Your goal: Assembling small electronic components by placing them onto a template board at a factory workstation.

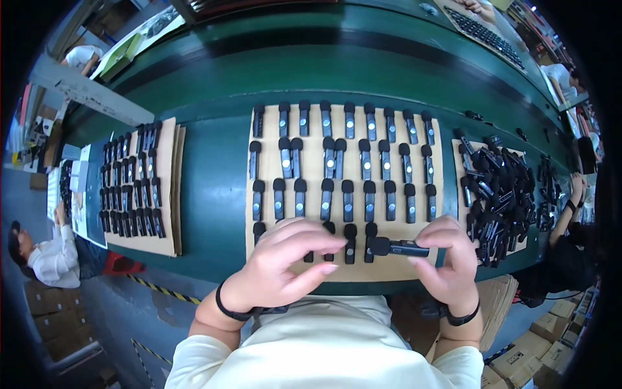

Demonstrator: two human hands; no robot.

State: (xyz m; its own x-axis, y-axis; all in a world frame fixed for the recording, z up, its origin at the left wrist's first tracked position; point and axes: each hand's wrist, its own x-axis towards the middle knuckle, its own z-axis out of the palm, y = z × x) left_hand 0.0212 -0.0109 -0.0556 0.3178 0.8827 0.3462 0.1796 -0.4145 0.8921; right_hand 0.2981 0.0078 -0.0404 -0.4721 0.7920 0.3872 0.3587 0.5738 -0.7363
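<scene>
My right hand (451, 260) pinches one end of a small black clip-on microphone (409, 249) between thumb and fingers. The microphone lies sideways, its foam tip pointing left toward my other hand. My left hand (280, 264) hovers over the nearest row with thumb and fingers apart and nothing between them, hiding some pieces there. Beneath both hands is a cardboard sheet (424, 170) bearing rows of similar upright microphones (348, 200), most with a round light spot on the body. Two pairs in the second row stand close together.
To the right, a jumbled heap of black microphones (499, 201) covers another cardboard. At left, stacked cardboard sheets (170, 194) carry more rows. All rest on a green table (217, 188). A metal beam (91, 91) crosses at far left. Other people (55, 259) work at both sides.
</scene>
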